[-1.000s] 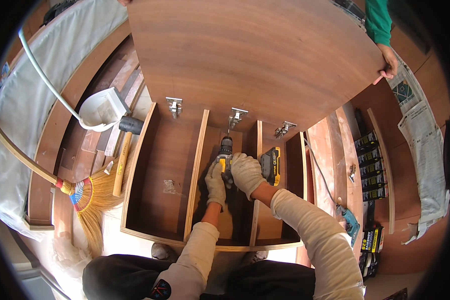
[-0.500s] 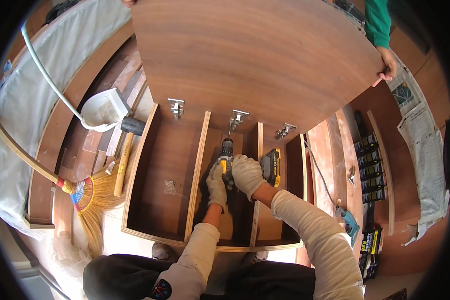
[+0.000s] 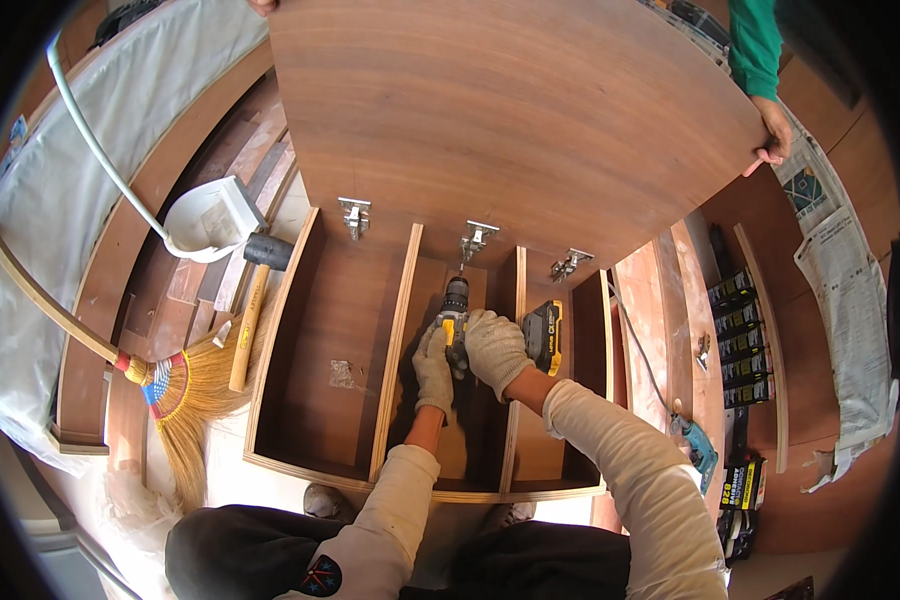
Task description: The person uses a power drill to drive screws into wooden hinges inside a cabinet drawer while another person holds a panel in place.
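Both of my gloved hands are closed around a cordless drill (image 3: 455,300), whose bit points away from me at the middle metal hinge (image 3: 478,238). My left hand (image 3: 433,372) grips its near left side, and my right hand (image 3: 497,346) wraps the body, beside the black and yellow battery (image 3: 544,334). The drill is above the middle compartment of a wooden cabinet box (image 3: 414,290). A large wooden panel (image 3: 530,120) stands at the box's far edge, bearing the hinges. Another person's hand (image 3: 773,125), below a green sleeve, holds the panel's right edge; fingers also show at its upper left corner.
Left of the box lie a rubber mallet (image 3: 254,310), a straw broom (image 3: 192,400) and a white dustpan (image 3: 213,220). On the right are a teal corded power tool (image 3: 697,450), several dark boxes (image 3: 740,338) and newspaper sheets (image 3: 845,290). Plastic sheeting (image 3: 40,290) hangs at far left.
Almost nothing differs. My hands keep the drill at the middle hinge, and the panel stays held in place with only a very slight shift in view.
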### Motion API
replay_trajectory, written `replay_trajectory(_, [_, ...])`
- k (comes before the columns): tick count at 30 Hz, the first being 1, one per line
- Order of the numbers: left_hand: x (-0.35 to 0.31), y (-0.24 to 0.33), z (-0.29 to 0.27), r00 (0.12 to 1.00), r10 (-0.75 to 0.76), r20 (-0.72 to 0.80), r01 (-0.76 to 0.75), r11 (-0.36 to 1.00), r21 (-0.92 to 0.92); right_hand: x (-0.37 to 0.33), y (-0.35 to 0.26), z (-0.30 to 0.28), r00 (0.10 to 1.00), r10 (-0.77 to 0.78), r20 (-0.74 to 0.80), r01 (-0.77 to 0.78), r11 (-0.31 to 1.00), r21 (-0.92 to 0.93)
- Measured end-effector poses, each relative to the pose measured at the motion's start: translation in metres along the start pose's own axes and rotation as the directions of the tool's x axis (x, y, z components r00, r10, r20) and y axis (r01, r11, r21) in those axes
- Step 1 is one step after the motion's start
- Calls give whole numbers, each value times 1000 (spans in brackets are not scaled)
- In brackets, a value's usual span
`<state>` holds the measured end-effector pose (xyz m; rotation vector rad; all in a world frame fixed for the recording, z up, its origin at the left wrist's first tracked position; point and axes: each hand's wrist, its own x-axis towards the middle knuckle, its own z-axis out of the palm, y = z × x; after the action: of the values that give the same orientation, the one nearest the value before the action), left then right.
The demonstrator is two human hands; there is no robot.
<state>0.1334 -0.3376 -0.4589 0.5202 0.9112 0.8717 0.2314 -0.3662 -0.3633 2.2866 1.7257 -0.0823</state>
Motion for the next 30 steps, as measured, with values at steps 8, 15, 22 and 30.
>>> replay_trajectory(8, [-3, 3, 3, 1000, 10, -10, -9, 999, 30, 1, 2, 1, 1000, 10, 23, -11, 1000, 20])
replay_trajectory(15, [-2, 1, 2, 999, 33, -12, -33, 999, 25, 0, 1, -1, 1000, -4, 2, 4, 1000, 14])
replay_trajectory(22, [-2, 2, 3, 999, -15, -50, 17, 1000, 25, 3, -1, 0, 1000, -19, -16, 18, 999, -39])
replay_trajectory(30, [1, 4, -1, 999, -14, -33, 13, 999, -42, 10, -8, -1, 1000, -25, 0, 25, 996, -91])
